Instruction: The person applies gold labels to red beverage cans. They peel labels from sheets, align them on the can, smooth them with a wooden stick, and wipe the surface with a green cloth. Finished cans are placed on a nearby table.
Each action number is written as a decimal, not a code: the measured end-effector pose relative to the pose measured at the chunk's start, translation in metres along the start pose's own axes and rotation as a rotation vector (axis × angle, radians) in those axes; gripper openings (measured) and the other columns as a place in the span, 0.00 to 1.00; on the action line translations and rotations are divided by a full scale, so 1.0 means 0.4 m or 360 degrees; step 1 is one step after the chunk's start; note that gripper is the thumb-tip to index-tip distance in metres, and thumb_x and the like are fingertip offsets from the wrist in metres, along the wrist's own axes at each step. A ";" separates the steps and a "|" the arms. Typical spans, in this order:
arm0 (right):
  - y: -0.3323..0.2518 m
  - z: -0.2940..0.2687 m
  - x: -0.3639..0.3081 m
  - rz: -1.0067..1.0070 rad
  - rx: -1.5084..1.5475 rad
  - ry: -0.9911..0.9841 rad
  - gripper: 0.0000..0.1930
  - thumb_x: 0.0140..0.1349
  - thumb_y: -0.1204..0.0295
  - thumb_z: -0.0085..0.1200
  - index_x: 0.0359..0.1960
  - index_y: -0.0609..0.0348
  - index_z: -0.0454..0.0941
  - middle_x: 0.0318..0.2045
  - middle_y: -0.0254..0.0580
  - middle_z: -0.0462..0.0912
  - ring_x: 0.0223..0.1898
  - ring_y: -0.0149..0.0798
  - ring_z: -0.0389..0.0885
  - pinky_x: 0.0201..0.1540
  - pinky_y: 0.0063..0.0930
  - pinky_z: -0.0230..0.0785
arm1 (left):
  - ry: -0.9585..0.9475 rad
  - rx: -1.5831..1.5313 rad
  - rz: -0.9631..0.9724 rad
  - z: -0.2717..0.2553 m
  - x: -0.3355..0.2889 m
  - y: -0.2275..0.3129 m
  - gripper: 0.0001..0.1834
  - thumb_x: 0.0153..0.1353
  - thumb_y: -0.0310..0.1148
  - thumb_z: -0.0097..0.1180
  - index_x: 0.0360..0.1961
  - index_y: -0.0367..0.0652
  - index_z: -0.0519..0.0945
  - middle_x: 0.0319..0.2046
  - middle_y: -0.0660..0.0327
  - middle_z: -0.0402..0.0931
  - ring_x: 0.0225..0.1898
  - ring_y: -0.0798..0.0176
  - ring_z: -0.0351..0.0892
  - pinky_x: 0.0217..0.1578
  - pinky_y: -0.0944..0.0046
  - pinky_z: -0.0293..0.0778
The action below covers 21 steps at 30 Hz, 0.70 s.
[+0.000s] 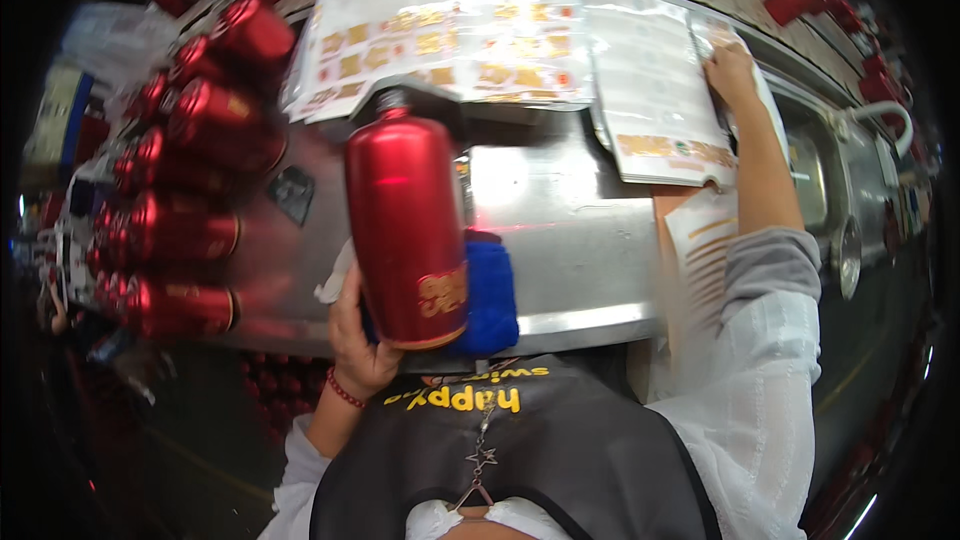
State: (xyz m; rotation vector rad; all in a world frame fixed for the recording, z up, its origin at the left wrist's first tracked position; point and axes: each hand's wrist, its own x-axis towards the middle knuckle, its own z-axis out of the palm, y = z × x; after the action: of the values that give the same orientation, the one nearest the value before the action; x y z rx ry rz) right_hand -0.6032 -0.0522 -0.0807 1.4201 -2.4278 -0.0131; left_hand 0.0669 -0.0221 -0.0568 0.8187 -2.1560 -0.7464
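"Head view: what is closest?"

"Apron (pixel 540 460), on the near side of the bottle (pixel 400 210). Next, the left hand (pixel 362 345) holds that bottle by its left side, near the base. The neck points away over the bench (pixel 585 250). A blue cloth (pixel 492 290) shows just right of the bottle, partly hidden; I cannot tell if it bears any weight."

"And farther out?"

"Left of the bottle, rows of red bottles (pixel 215 130). Well to its right, a striped sheet (pixel 705 240), blurred, beside the right sleeve (pixel 775 270). Past the neck, 2 groups: wide sheets (pixel 440 30), then narrow sheets (pixel 650 70) farther right. The right hand (pixel 733 70) is at their far right edge, fingers bent; whether they pinch anything, I cannot tell."

"What could go wrong?"

"Only 1 hand visibly holds the bottle, so a loosened grip could let the smooth side slip. Swung left, it might knock the rows. A hard tug could crease or skew the narrow sheets."

"Any writing?"

"Yellow lettering on the apron, gold characters low on the bottle, gold-and-red designs across the wide sheets, and a gold band along the near end of the narrow sheets."
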 end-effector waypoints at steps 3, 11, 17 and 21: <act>0.003 -0.088 -0.010 -0.0344 0.0064 0.0175 0.09 0.58 0.67 0.60 0.33 0.61 0.84 0.41 0.56 0.82 0.43 0.59 0.79 0.49 0.51 0.72 | -0.0049 0.0172 -0.0043 -0.001 0.026 0.018 0.50 0.61 0.57 0.61 0.70 0.26 0.60 0.65 0.37 0.66 0.66 0.38 0.66 0.69 0.40 0.53; -0.451 -0.556 -0.235 -0.0645 0.1302 0.0036 0.09 0.66 0.71 0.59 0.32 0.65 0.75 0.50 0.44 0.79 0.51 0.38 0.77 0.56 0.29 0.65 | -0.0036 0.0340 0.0148 -0.030 0.076 0.048 0.56 0.50 0.54 0.72 0.73 0.35 0.60 0.62 0.41 0.70 0.66 0.35 0.66 0.69 0.30 0.39; -0.734 -0.706 -0.404 -0.0965 0.1939 -0.0278 0.06 0.63 0.74 0.61 0.32 0.62 0.78 0.47 0.40 0.78 0.39 0.30 0.76 0.38 0.23 0.68 | 0.0020 0.0435 0.0182 -0.040 0.079 0.062 0.54 0.50 0.54 0.73 0.69 0.30 0.63 0.63 0.44 0.72 0.66 0.44 0.70 0.71 0.35 0.43; -0.800 -0.650 -0.420 -0.0943 0.1821 -0.0084 0.08 0.62 0.73 0.63 0.32 0.65 0.77 0.44 0.49 0.77 0.43 0.45 0.79 0.45 0.35 0.73 | -0.0029 0.0174 0.0243 -0.036 0.084 0.043 0.55 0.52 0.54 0.71 0.72 0.32 0.58 0.63 0.41 0.68 0.66 0.38 0.66 0.70 0.34 0.44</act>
State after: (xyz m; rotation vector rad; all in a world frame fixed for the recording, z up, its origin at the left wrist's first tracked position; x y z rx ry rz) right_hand -0.1827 -0.0302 0.0645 2.5219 -1.9230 1.3758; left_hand 0.0537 -0.0396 -0.0228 0.6951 -2.2628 -0.5645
